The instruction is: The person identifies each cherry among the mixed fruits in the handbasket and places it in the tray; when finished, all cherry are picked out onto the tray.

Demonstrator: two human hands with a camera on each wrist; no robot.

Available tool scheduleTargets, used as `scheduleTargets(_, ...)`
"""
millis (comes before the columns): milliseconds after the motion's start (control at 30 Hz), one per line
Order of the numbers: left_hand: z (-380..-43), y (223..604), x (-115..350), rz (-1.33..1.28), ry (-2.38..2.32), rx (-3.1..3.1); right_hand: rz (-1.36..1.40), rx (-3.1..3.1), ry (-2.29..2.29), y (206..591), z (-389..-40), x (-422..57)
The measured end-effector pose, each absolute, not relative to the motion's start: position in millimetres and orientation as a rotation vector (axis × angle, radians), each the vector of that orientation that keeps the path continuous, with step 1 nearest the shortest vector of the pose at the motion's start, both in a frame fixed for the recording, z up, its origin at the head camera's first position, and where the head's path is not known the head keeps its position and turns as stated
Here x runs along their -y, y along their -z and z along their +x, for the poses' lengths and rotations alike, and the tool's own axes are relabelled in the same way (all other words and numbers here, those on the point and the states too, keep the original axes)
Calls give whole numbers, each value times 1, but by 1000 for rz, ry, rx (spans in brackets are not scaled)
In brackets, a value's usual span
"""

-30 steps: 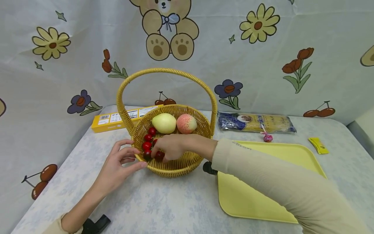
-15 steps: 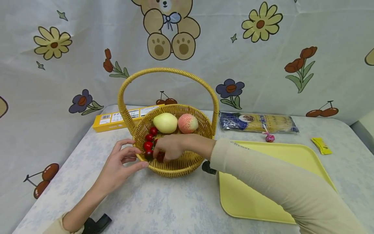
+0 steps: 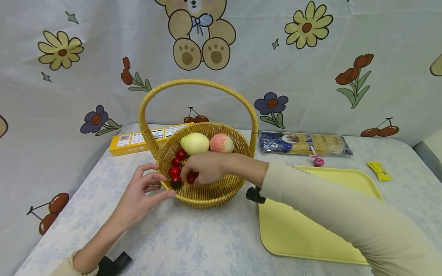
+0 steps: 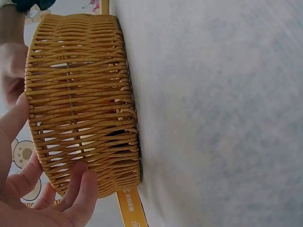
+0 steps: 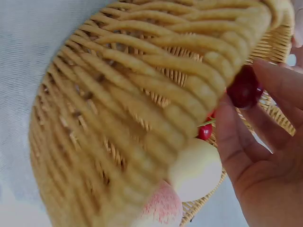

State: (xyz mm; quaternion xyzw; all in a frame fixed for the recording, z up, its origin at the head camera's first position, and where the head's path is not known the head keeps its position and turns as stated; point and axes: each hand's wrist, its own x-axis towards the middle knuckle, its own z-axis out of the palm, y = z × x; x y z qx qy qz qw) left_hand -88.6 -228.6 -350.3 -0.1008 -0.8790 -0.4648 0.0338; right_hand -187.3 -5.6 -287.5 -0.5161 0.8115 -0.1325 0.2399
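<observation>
Basket upright, handle crosswise; left hand wide against rim, right hand narrow around cherry

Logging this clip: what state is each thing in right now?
Basket: upright, handle up
Left hand: gripping the basket's side
Right hand: pinching a dark cherry
Other cherries: lying in the basket
Yellow fruit: in the basket
Peach: in the basket, beside the yellow fruit
Tray: flat, partly hidden by the right sleeve
Noodle pack: lying flat
Lollipop: wrapped
Candy: wrapped
Box: lying, partly behind the basket; open or shut unclear
</observation>
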Motion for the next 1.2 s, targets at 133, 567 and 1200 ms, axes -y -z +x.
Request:
scheduleTargets(133,-89,349,229,-308,1437,2716,-1483,-2248,437,281,-181,-7)
scheduleTargets(567,-89,347,228,-292,1462,2722,-1632,-2437,688,272,-153,-64)
scheduleTargets(1200,-88,346,227,-300,1517,2703,-1200,-2769,932,290,-121,-159)
